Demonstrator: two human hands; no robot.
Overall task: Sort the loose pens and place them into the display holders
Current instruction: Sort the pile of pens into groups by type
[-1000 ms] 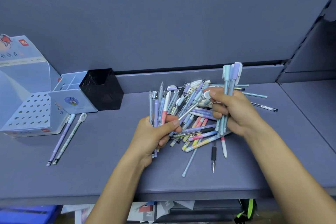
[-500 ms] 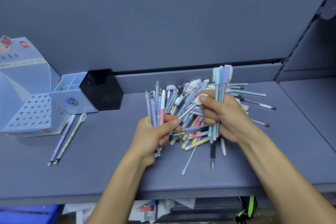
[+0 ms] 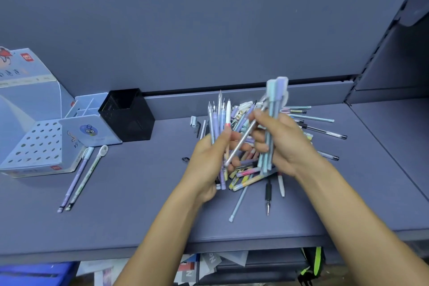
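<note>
A flat blue-grey metal shelf (image 3: 139, 204) runs the width of the view, backed by a plain blue-grey panel (image 3: 185, 18). At the right a slotted upright post (image 3: 380, 46) divides it from a neighbouring shelf bay (image 3: 394, 127). Below the front lip of the shelf lie loose printed papers (image 3: 209, 264), a dark bag with bright green straps (image 3: 313, 264) to their right, and a blue plastic crate (image 3: 34, 274) at far left.
</note>
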